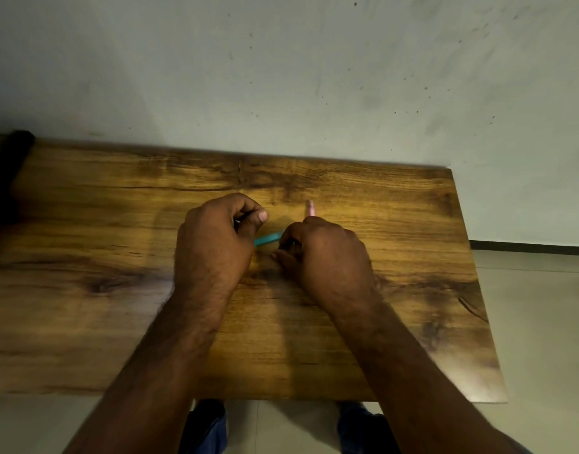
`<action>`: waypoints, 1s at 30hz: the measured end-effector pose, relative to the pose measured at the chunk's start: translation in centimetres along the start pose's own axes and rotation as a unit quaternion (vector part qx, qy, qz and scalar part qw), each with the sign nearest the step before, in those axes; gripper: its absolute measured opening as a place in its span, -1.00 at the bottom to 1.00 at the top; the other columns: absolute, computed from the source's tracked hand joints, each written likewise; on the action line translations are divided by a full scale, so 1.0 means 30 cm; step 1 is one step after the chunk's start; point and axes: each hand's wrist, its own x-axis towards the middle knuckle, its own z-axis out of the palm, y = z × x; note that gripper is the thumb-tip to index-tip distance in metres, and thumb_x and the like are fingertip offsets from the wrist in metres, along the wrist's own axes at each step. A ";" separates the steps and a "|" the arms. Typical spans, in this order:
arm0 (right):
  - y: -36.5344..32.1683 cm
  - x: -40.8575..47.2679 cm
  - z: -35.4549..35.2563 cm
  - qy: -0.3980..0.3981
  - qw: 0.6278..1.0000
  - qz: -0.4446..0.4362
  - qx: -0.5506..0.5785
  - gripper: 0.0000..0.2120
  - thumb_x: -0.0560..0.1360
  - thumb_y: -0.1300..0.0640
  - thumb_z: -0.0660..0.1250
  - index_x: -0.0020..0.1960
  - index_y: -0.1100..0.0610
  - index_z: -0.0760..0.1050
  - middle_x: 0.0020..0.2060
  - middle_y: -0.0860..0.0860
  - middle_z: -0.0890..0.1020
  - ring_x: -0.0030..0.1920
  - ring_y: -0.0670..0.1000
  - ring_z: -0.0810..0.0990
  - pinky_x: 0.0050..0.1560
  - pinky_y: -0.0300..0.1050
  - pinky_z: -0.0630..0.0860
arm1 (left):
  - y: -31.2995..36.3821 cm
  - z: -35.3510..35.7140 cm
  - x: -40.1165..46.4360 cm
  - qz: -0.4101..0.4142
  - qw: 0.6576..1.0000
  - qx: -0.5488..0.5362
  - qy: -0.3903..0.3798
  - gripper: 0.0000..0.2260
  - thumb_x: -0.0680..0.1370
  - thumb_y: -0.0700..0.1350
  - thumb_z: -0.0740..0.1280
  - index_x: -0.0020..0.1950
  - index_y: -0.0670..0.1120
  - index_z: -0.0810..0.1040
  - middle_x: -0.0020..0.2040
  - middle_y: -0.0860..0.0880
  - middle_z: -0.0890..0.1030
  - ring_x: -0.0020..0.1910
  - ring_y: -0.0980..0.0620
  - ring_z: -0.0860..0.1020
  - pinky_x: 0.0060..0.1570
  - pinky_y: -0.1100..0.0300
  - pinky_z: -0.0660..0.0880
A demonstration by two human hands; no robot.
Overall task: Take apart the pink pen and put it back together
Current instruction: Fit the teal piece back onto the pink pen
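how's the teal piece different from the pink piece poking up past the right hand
The teal piece spans the gap between the left hand and right hand, lying nearly level; the pink piece sticks out beyond the right hand, pointing toward the wall. Teal shows a longer, flat-looking stretch; pink shows only a short rounded tip. Both are slim, partly hidden by fingers, over the wooden table.

Both forearms are bare, no sleeves, with some hair on them. The left hand [213,244] and right hand [327,253] wear nothing. At 6 o'clock, blue jeans [213,430] cover the legs.
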 end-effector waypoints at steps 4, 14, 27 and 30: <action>0.005 0.000 0.001 -0.006 1.000 0.008 0.028 -0.84 0.47 -0.06 0.51 -0.01 -0.02 0.66 -0.09 -0.03 0.64 -0.12 0.05 0.63 -0.19 -0.11 0.51 | -0.005 0.003 -0.004 -0.001 0.999 0.033 -0.023 -0.96 0.56 -0.03 0.48 -0.04 0.12 0.69 -0.19 0.24 0.61 -0.15 0.31 0.55 -0.17 0.27 0.50; 0.097 0.037 -0.073 0.075 0.864 0.214 0.449 -0.91 0.47 0.20 0.56 -0.04 0.10 0.69 -0.21 0.05 0.75 -0.18 -0.04 0.74 -0.21 -0.16 0.64 | 0.000 0.014 -0.004 -0.021 0.989 0.118 -0.084 -0.76 0.38 0.01 0.64 0.01 0.13 0.71 -0.09 0.16 0.60 -0.07 0.12 0.58 0.05 -0.03 0.59; 0.102 0.040 -0.076 0.052 0.784 0.235 0.572 -0.86 0.49 0.32 0.50 0.03 0.34 0.65 -0.21 0.21 0.70 -0.27 -0.02 0.69 -0.23 -0.23 0.61 | 0.028 0.013 -0.011 0.071 0.996 0.021 -0.051 -0.84 0.45 -0.09 0.58 0.00 0.01 0.71 -0.11 0.12 0.61 -0.13 0.12 0.57 -0.12 0.12 0.57; 0.102 0.039 -0.072 0.053 0.789 0.227 0.569 -0.86 0.48 0.29 0.52 0.01 0.32 0.66 -0.23 0.18 0.71 -0.27 -0.01 0.69 -0.23 -0.21 0.62 | 0.039 0.008 -0.016 0.103 0.993 0.006 -0.053 -0.84 0.46 -0.09 0.57 0.02 0.00 0.70 -0.08 0.11 0.60 -0.12 0.12 0.57 -0.12 0.09 0.59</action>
